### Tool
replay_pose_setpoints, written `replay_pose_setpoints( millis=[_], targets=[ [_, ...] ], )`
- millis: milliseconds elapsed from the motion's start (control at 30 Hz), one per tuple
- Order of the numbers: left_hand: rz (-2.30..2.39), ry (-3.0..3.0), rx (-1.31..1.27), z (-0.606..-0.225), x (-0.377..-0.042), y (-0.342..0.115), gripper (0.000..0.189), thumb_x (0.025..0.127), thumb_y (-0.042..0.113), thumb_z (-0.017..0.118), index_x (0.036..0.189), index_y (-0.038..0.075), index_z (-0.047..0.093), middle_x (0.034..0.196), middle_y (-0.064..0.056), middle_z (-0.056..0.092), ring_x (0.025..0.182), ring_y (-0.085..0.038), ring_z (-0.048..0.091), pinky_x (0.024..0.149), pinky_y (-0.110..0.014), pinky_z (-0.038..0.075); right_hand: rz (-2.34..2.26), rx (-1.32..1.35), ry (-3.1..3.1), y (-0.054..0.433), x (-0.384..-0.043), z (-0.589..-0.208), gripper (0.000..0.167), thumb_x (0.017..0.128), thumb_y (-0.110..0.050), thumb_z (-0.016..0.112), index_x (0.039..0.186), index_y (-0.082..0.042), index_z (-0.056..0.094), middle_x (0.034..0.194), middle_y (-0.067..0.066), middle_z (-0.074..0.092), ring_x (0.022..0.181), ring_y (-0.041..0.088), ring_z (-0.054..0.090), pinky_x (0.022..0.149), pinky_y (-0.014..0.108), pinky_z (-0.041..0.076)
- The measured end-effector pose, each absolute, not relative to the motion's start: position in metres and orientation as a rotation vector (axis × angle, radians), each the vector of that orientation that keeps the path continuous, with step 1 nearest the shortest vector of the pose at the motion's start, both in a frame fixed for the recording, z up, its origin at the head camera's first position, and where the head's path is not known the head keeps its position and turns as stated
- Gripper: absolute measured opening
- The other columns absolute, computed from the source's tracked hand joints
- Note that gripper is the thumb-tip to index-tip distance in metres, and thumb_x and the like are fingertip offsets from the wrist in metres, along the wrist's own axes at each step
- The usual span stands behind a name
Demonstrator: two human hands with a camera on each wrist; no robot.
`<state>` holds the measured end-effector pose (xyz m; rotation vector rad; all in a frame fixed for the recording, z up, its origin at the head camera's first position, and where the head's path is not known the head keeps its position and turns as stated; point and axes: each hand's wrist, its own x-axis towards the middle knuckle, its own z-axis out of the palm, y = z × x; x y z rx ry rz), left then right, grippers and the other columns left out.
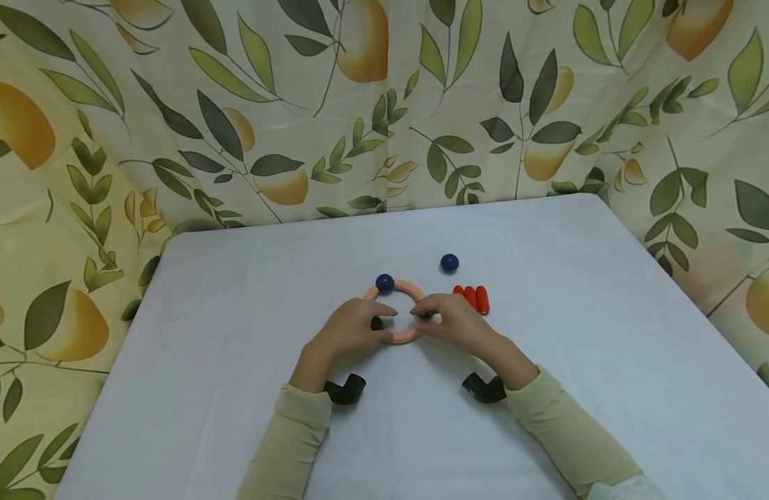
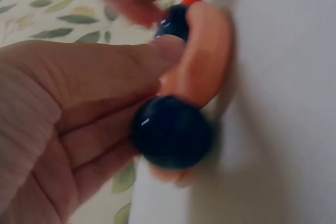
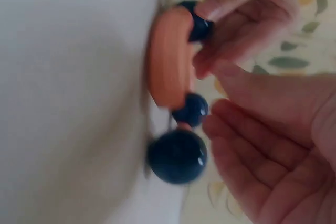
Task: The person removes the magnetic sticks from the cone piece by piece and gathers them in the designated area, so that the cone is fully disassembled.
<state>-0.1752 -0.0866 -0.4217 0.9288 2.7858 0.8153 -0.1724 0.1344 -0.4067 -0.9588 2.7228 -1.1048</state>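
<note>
Peach-coloured curved pieces (image 1: pixel 408 288) and dark blue balls make up a ring lying on the table. One ball (image 1: pixel 385 282) sits at the back of the ring. At the ring's left side, my left hand (image 1: pixel 353 326) reaches over another ball (image 2: pixel 172 132), its thumb tip close against the front curved piece (image 2: pixel 210 56). Across from it, my right hand (image 1: pixel 462 326) is by the right-hand ball (image 3: pixel 177 156), thumb and loosely bent fingers apart, with a gap between them. Both hands partly cover the ring in the head view.
Several red rounded sticks (image 1: pixel 482 300) lie side by side just right of the ring, partly behind my right hand. A loose dark blue ball (image 1: pixel 449 263) rests behind them. Dark bent pieces (image 1: pixel 346 390) show beside both wrists. Patterned cloth (image 1: pixel 422 104) hangs along the white table's (image 1: pixel 234 292) back edge.
</note>
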Motion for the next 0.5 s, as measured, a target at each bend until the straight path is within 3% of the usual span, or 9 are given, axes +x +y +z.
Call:
replay_pose_setpoints(
  millis=[267,500],
  targets=[
    [0.781,2.716,0.912,-0.412,-0.176,-0.101,0.033,0.077,0.009,0.074,0.11,0.007,0.068,0.104,-0.003,0.066,0.093,-0.017,0.06,0.079,-0.03,0.047,-0.946,-1.166,2.62,0.122,-0.17,-0.418,0.019,0.075,0.002,0.073,0.092,-0.006,0.072,0.081,-0.003,0.065,0.076,0.012,0.057,0.069,0.025,0.048],
    [0.823,2.697,0.92,-0.413,-0.176,-0.102,0.031,0.077,0.006,0.074,0.107,0.004,0.069,0.103,-0.005,0.067,0.095,-0.019,0.06,0.081,-0.031,0.047,-0.948,-1.133,2.626,0.124,-0.168,-0.42,0.015,0.075,-0.001,0.074,0.089,-0.006,0.074,0.077,-0.004,0.067,0.07,0.008,0.058,0.063,0.022,0.048]
  ],
)
